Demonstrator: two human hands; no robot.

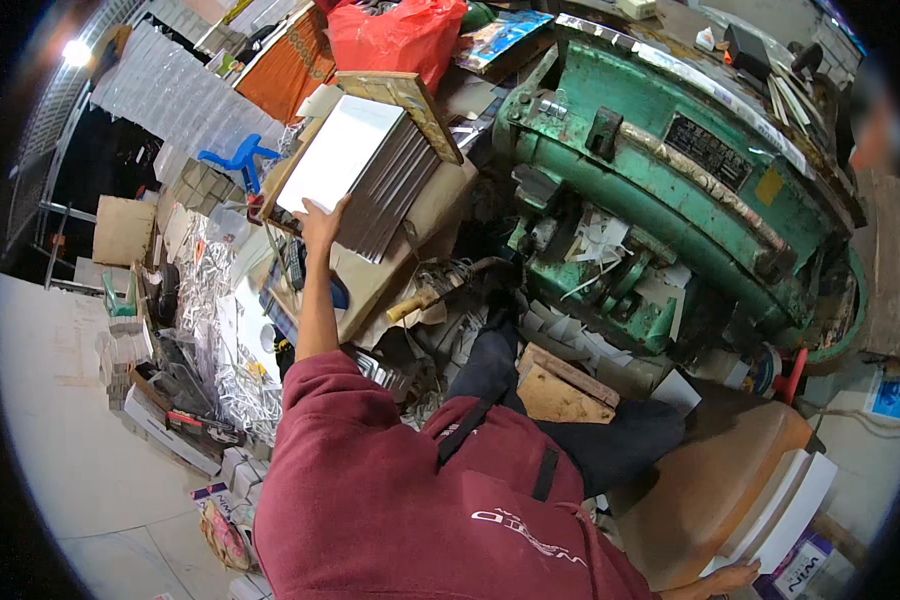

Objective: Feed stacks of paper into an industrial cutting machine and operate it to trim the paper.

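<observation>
My left hand (322, 222), fingers spread, rests against the near edge of a tall stack of white sheets (342, 150). The stack sits tilted in a wooden holder with a worn board (410, 105) behind it. Many thin layers show along its side. At the lower right, my right hand (732, 578) grips the near end of a thick white paper stack (785, 515). That stack lies along the edge of a brown padded seat (720, 480). Part of the right hand's grip is hidden.
A large green machine (660, 170) with a long bar stands at the right. Paper scraps (570, 335) lie below it. A wooden block (567, 385) rests by my legs. Shredded strips (220, 320) pile at left, near a blue stool (242, 160). A red bag (395, 40) sits behind.
</observation>
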